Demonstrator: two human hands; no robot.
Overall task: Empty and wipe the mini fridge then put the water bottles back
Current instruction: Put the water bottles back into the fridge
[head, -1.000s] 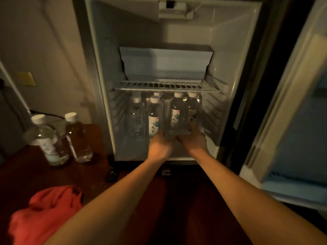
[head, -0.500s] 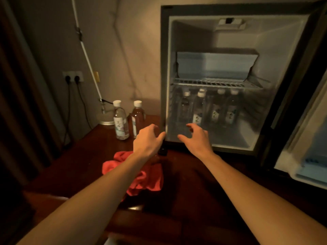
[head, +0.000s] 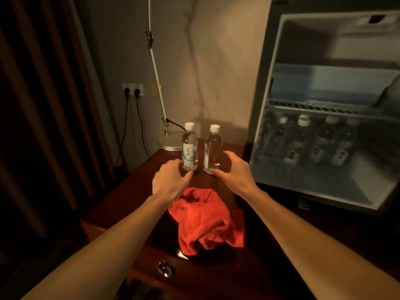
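Observation:
Two clear water bottles with white caps stand upright on the dark wooden table, a left bottle point(head: 189, 148) and a right bottle point(head: 212, 150). My left hand point(head: 171, 180) is spread open just in front of the left bottle, fingertips near its base. My right hand point(head: 234, 172) is open beside the right bottle, thumb close to its foot, holding nothing. The mini fridge point(head: 263, 87) stands open at the right. Several bottles point(head: 303, 139) stand in a row under its wire shelf point(head: 320, 107). A crumpled red cloth point(head: 207, 219) lies on the table under my forearms.
A lamp base point(head: 170, 144) with a slanted white pole sits behind the bottles. A wall socket point(head: 132, 90) with two plugs and dangling cords is at the left, beside dark curtains point(head: 43, 105). A drawer knob point(head: 165, 268) shows on the table's front.
Both hands have left the fridge bottles and moved left to the two bottles on the table. My view has swung left, so the fridge now sits at the right edge.

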